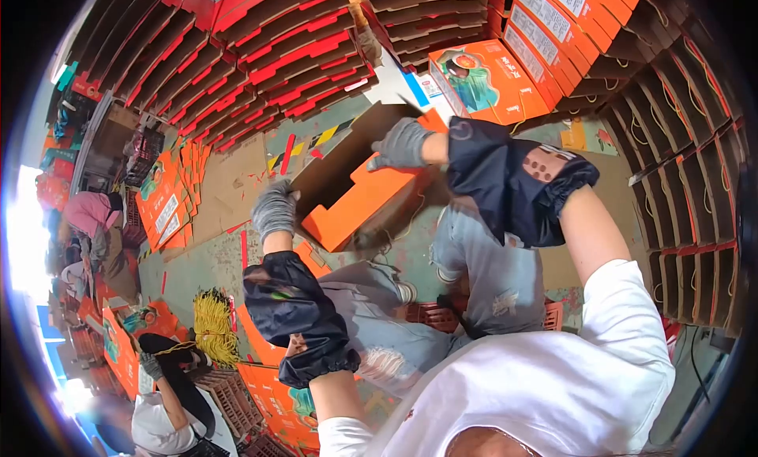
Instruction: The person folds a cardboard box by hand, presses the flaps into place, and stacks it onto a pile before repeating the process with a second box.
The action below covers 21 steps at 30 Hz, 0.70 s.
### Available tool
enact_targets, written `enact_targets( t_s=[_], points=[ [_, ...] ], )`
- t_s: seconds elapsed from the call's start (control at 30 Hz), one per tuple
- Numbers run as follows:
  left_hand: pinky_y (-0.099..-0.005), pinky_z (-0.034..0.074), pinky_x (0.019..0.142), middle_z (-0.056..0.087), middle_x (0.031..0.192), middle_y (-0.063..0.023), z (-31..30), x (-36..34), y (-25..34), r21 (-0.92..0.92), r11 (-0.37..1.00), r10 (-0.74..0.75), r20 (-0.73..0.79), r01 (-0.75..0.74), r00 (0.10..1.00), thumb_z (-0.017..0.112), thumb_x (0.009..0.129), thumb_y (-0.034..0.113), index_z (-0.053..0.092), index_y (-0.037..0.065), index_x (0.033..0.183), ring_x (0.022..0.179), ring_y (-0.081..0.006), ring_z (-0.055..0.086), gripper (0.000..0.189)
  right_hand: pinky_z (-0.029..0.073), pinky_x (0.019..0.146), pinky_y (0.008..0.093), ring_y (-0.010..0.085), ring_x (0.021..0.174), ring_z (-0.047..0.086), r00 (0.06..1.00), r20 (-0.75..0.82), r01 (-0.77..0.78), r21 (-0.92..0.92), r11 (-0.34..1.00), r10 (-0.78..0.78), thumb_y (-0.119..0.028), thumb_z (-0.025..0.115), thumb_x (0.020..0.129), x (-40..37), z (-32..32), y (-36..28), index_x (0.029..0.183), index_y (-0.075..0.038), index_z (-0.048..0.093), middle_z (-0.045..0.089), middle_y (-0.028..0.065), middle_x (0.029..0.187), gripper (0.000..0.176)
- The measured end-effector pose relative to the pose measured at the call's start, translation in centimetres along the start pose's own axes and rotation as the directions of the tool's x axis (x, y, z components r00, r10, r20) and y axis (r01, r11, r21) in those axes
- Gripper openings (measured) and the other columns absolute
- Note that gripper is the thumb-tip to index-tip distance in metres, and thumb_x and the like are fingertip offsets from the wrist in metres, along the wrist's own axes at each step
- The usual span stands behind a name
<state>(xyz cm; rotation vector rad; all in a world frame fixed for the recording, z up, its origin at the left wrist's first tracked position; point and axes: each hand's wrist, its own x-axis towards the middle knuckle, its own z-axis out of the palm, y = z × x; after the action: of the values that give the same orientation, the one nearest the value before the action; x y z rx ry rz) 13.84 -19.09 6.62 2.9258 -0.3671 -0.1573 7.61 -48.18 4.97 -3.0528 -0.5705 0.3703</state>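
An orange cardboard box [367,200], brown on its inside, is held tilted above my knees with its open side showing. My left hand [275,208], in a grey knit glove, grips the box's left end with the thumb over the edge. My right hand [401,145], also gloved in grey, is closed over the upper right part, its fingers across the orange edge. The box's underside and far corner are partly hidden. Dark sleeve covers run along both my forearms.
Tall stacks of folded boxes [300,50] curve round the back. Printed orange boxes [493,82] stand at the back right, and brown boxes with yellow cords [687,149] line the right. A yellow cord bundle [215,327] lies left. Co-workers [170,417] sit at the left.
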Motion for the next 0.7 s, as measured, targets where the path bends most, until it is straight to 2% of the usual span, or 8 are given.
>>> enact_targets(
  t_s=[0.07,0.2,0.37,0.47,0.5,0.53,0.6,0.7],
  points=[
    [-0.0406,0.05,0.083,0.068,0.103,-0.0138,1.3,-1.1,0.3,-0.08,0.997,-0.008,-0.163,-0.005,0.987,0.071,0.078,0.028,0.065,0.016,0.11,0.097,-0.0318,0.064,0.035,0.049,0.07,0.0493,0.0338,0.083,0.067,1.0,-0.008,-0.008,-0.001,1.0,0.008,-0.061,0.035,0.092,1.6,0.0,-0.4,0.095,-0.007,0.071,0.069,0.0159,0.089,0.064],
    [-0.0413,0.043,0.092,0.062,0.107,-0.0073,2.0,-2.2,6.3,0.281,0.772,0.624,-0.509,-0.57,0.593,0.07,0.077,0.028,0.055,0.015,0.128,0.102,-0.0287,0.055,0.054,0.049,0.071,0.0496,0.0339,0.083,0.067,1.0,0.007,-0.021,0.017,1.0,0.021,-0.062,0.035,0.092,2.3,-0.7,-0.6,0.094,-0.007,0.072,0.07,0.0143,0.086,0.066],
    [-0.0461,0.049,0.08,0.066,0.099,-0.0178,5.4,-3.0,6.9,-0.008,0.937,0.347,0.126,-0.348,0.93,0.049,0.092,0.047,0.033,0.027,0.146,0.09,-0.0351,0.064,0.06,0.049,0.069,0.0493,0.0328,0.083,0.067,0.997,-0.016,0.068,-0.165,0.984,-0.072,-0.062,0.039,0.09,1.9,-0.7,-0.2,0.091,-0.011,0.073,0.07,0.0135,0.084,0.061],
    [-0.0436,0.05,0.077,0.066,0.089,-0.0157,6.1,-2.9,6.3,0.027,0.896,0.444,-0.038,-0.443,0.895,0.049,0.092,0.045,0.034,0.024,0.146,0.083,-0.0321,0.065,0.06,0.046,0.068,0.0476,0.0293,0.078,0.068,0.957,-0.229,0.087,-0.361,0.929,-0.178,-0.051,0.054,0.084,1.9,-1.9,4.6,0.086,-0.012,0.072,0.068,0.0107,0.073,0.043],
    [-0.0436,0.05,0.081,0.066,0.093,-0.0159,6.7,-2.5,5.9,0.0,0.863,0.504,-0.014,-0.504,0.863,0.049,0.092,0.044,0.032,0.024,0.147,0.088,-0.032,0.064,0.06,0.045,0.081,0.0472,0.0288,0.085,0.066,0.969,-0.245,-0.098,-0.248,0.964,0.035,-0.039,0.06,0.08,1.4,-3.2,6.1,0.081,-0.012,0.069,0.066,0.0113,0.076,0.028],
    [-0.0439,0.05,0.082,0.066,0.096,-0.0159,7.1,-2.6,6.0,-0.015,0.876,0.482,0.032,-0.482,0.875,0.049,0.093,0.044,0.032,0.024,0.147,0.09,-0.032,0.064,0.06,0.04,0.093,0.0452,0.0274,0.11,0.059,0.966,-0.258,-0.145,-0.438,0.887,0.031,-0.041,0.06,0.084,-0.2,-3.9,7.1,0.104,-0.014,0.069,0.063,0.0151,0.113,0.035],
    [-0.0444,0.049,0.084,0.065,0.101,-0.0159,7.1,-2.5,6.1,-0.032,0.899,0.438,0.112,-0.438,0.892,0.049,0.093,0.043,0.031,0.024,0.147,0.093,-0.032,0.063,0.06,0.039,0.1,0.0459,0.0288,0.118,0.051,0.725,-0.681,-0.159,-0.313,0.936,-0.105,-0.027,0.064,0.081,-0.3,-0.5,11.1,0.114,-0.011,0.063,0.055,0.0147,0.123,0.037],
    [-0.0437,0.045,0.093,0.059,0.119,-0.0159,7.3,-1.9,6.0,-0.095,0.874,0.484,0.08,-0.477,0.871,0.048,0.094,0.043,0.03,0.023,0.148,0.108,-0.0314,0.058,0.06,0.029,0.11,0.035,0.0233,0.132,0.04,0.714,-0.662,0.283,0.57,0.772,0.227,-0.024,0.06,0.089,1.8,2.4,13.3,0.135,-0.004,0.046,0.045,0.0143,0.139,0.051]
  ],
)
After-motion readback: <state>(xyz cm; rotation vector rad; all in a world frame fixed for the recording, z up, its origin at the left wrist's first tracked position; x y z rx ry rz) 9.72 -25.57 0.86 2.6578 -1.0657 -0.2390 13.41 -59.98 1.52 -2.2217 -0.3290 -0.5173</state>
